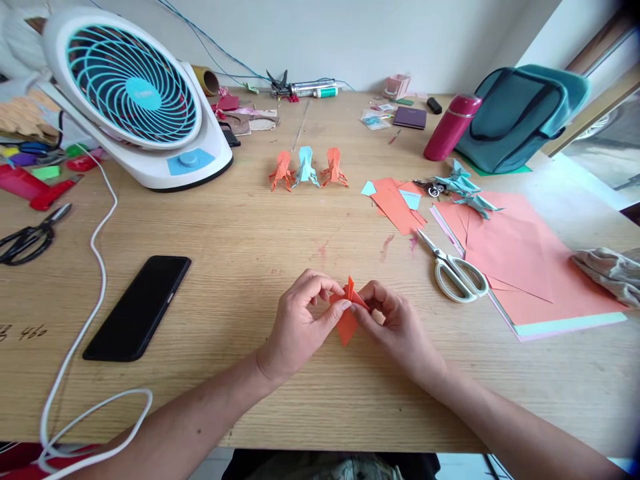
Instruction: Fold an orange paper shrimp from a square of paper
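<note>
Between my two hands is a small piece of folded orange origami paper (346, 328), with one narrow point upward and a wider point toward me. My left hand (305, 319) pinches its left side between thumb and index finger. On the other side, my right hand (395, 323) grips the paper's right edge, its thumb near the left thumb. The fingers partly cover the middle folds. Farther back stand finished origami insects: an orange one (283, 170), a light blue one (306, 167) and another orange one (335, 167).
White-handled scissors (457, 273) lie right of my hands, beside stacked orange sheets (520, 247) and paper offcuts (397, 203). A black phone (137, 308), a white cable (103, 267) and a fan (140, 100) occupy the left. A pink bottle (453, 127) leans by a teal bag (515, 120).
</note>
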`<state>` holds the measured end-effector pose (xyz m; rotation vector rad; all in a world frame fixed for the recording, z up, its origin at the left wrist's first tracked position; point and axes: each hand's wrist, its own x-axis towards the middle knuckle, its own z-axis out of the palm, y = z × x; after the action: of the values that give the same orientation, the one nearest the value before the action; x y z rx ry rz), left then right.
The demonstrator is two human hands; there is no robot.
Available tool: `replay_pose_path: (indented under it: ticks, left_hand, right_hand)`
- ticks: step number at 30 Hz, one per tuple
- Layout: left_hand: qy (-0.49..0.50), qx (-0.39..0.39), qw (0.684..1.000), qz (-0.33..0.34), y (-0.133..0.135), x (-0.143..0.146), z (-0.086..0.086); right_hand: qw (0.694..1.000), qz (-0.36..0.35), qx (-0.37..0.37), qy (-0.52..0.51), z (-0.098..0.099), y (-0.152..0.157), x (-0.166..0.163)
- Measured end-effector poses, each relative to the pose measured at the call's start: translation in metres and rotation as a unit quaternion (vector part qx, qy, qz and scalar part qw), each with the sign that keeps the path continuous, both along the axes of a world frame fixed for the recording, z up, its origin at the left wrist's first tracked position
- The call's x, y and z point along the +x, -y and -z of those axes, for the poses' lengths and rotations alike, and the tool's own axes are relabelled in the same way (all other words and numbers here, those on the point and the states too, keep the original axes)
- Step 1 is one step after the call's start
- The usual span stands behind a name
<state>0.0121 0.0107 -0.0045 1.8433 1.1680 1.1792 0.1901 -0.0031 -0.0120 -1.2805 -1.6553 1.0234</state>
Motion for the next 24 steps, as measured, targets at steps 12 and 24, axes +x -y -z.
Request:
replay_pose_path:
  ticks: [12,24]
  left_hand:
    - [0.018,0.0,1.0,-0.022,0.0019,0.0035,-0.0021]
    - [0.038,-0.001,0.999,-0.007,0.0009,0.0018,-0.004]
  right_hand:
    - [0.985,0.011,0.157,0.076,0.0003,0.0054,-0.0051]
    - [0.988,0.001,0.149,0.051,-0.0032,0.004,-0.0041]
